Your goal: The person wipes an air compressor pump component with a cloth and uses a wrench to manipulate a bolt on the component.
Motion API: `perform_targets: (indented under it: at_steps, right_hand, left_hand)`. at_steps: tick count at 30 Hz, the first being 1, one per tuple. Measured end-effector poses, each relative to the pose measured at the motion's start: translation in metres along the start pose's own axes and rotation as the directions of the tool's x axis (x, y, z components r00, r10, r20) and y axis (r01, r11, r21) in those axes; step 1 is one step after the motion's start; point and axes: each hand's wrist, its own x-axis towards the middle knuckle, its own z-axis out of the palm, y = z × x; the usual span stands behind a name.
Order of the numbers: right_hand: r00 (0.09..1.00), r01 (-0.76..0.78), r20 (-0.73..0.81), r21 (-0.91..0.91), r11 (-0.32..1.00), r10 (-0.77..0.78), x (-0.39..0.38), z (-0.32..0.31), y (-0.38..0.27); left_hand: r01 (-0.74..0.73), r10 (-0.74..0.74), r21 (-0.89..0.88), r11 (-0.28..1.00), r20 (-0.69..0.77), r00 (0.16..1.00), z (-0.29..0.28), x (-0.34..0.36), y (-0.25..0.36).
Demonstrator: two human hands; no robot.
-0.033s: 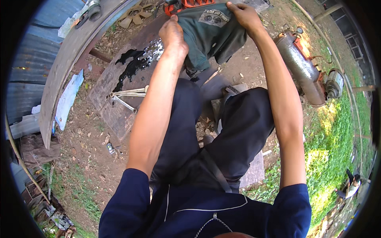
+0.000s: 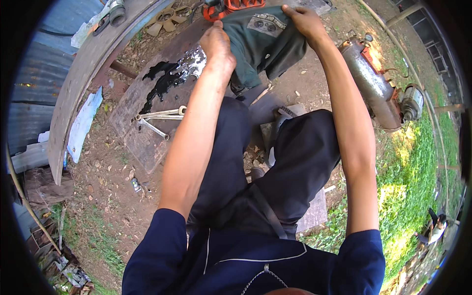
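My left hand [image 2: 216, 46] and my right hand [image 2: 305, 24] both grip a dark green cloth garment [image 2: 246, 54] with a pale printed patch, stretched between them at the top of the head view. Just beyond it is an orange, partly hidden machine part [image 2: 236, 4]. A worn board [image 2: 130, 137] under it bears a spill of black liquid [image 2: 160, 86] and metal wrenches [image 2: 152, 127], left of my left forearm.
A steel tank with gauge [image 2: 364, 78] lies at right. A fan blade piece [image 2: 162, 17] lies at upper left, beside a curved plank [image 2: 71, 118] and corrugated metal sheets [image 2: 34, 78]. A person [image 2: 435, 228] is at far right, on grass.
My left hand has shifted slightly right and down, and the cloth between my hands has moved a little with it. Both hands still grip it.
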Motion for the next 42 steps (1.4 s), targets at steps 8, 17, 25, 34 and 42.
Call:
perform_targets:
  at_steps: [8,17,25,34,42]
  right_hand:
    - [0.988,-0.142,0.076,0.069,0.987,0.137,-0.035,-0.053,-0.020]
    - [0.997,0.080,0.018,0.024,0.996,-0.081,-0.035,-0.013,-0.005]
    - [0.983,0.178,-0.049,0.052,0.983,-0.176,0.001,0.018,-0.010]
    - [0.978,-0.002,0.203,0.203,0.979,-0.040,0.004,-0.003,-0.005]
    - [0.943,0.241,0.238,-0.012,0.970,-0.232,-0.010,0.015,-0.029]
  left_hand:
    - [0.141,-0.141,-0.004,0.990,0.037,0.989,0.007,-0.053,-0.011]
    - [-0.085,0.053,0.164,0.983,0.192,0.980,-0.025,-0.032,0.005]
    - [-0.304,0.282,0.198,0.932,0.130,0.951,-0.013,0.017,0.014]
    - [-0.128,0.133,-0.045,0.991,0.160,0.978,-0.015,0.032,-0.010]
    - [-0.119,0.119,0.017,0.993,-0.010,0.993,-0.020,0.058,0.018]
